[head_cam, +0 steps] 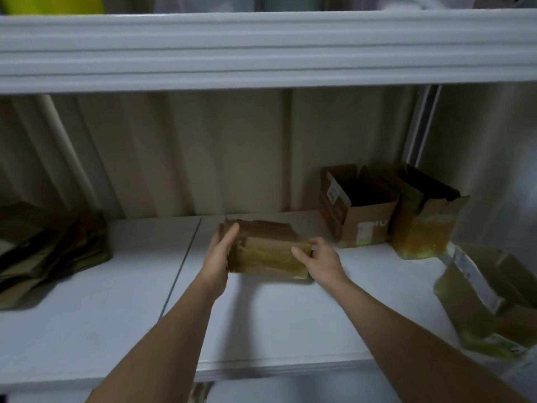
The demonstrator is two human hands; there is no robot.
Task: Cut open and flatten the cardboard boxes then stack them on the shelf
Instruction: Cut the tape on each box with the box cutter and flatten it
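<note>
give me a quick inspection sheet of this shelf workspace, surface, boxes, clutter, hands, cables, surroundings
surface: white shelf board, with a seam running front to back left of centre.
job's things: taped cardboard box at mid shelf, held between both hands; two open boxes standing upright side by side at the back right; flattened cardboard pile at the left end; another opened box tipped over at the right edge.
clutter: nothing seen.
grippers: left hand lies flat against the box's left side, fingers straight; right hand grips its right end, fingers curled.
cables: nothing seen.
surroundings: upper shelf overhead, ribbed beige back wall behind.
</note>
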